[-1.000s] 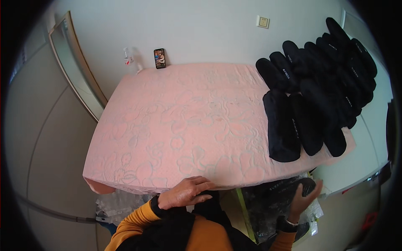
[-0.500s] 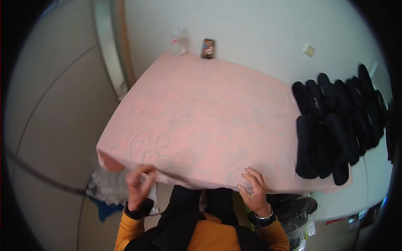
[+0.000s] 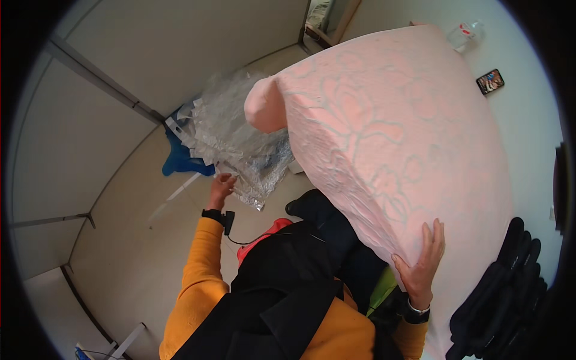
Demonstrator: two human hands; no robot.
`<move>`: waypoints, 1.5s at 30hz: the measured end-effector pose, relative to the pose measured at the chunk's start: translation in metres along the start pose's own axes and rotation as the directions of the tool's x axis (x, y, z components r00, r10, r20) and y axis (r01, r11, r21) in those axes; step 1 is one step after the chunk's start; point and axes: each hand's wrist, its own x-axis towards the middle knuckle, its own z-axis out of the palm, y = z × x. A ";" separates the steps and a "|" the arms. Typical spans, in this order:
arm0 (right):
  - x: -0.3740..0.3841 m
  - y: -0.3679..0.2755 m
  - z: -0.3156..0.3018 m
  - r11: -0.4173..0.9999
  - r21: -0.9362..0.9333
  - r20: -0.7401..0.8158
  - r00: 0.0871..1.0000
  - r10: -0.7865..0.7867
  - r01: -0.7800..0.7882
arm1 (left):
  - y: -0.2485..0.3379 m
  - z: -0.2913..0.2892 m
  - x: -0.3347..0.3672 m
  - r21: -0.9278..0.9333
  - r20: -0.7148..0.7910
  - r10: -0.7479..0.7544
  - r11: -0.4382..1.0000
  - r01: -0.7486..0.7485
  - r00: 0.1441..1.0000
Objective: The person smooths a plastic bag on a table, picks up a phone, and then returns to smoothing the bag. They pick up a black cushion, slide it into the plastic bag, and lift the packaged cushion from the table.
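Note:
My left hand [image 3: 222,189] reaches out over the floor, its fingers loosely bent and apart with nothing seen in them. Closest to it are the lower corner of a heap of clear plastic bags [image 3: 231,120] and a blue thing [image 3: 181,157] partly under that heap. On the near edge of the table, my right hand [image 3: 422,264] rests with fingers spread on a pink patterned cloth [image 3: 414,138]. The cloth covers the table and hangs down over its edge.
A stack of black padded, sock-like pieces [image 3: 501,294] lies at the cloth's right end. By the wall are a phone [image 3: 491,81] and a clear bottle [image 3: 465,34]. Something red [image 3: 264,239] shows beside my lap. Grey panels [image 3: 198,42] stand at the left.
My view has swung left and down toward the floor. My left hand has left the cloth's edge and extended toward the plastic bags. My right hand has come down onto the cloth.

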 end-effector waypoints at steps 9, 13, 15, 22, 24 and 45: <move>0.064 -0.036 0.078 0.992 -0.124 0.008 1.000 -0.028 0.029 | -0.099 0.003 0.162 -0.428 -0.040 -0.400 0.835 0.346 0.915; 0.097 -0.058 0.111 0.985 -0.170 0.040 0.999 0.019 -0.012 | -0.115 0.001 0.243 -0.523 -0.127 -0.416 0.799 0.296 0.900; 0.110 -0.070 0.126 0.980 -0.194 0.071 0.995 0.069 -0.054 | -0.115 -0.006 0.285 -0.553 -0.119 -0.409 0.784 0.282 0.905; 0.153 -0.089 0.172 0.973 -0.213 0.136 0.983 0.125 -0.094 | -0.124 -0.025 0.414 -0.643 -0.122 -0.384 0.733 0.222 0.915; 0.167 -0.092 0.185 0.982 -0.160 0.156 0.980 0.126 -0.101 | -0.133 -0.043 0.451 -0.652 -0.121 -0.297 0.743 0.150 0.947; 0.211 -0.048 0.233 0.930 -0.257 0.106 0.949 0.298 -0.263 | -0.126 -0.024 0.602 -0.680 -0.172 -0.103 0.732 -0.042 0.980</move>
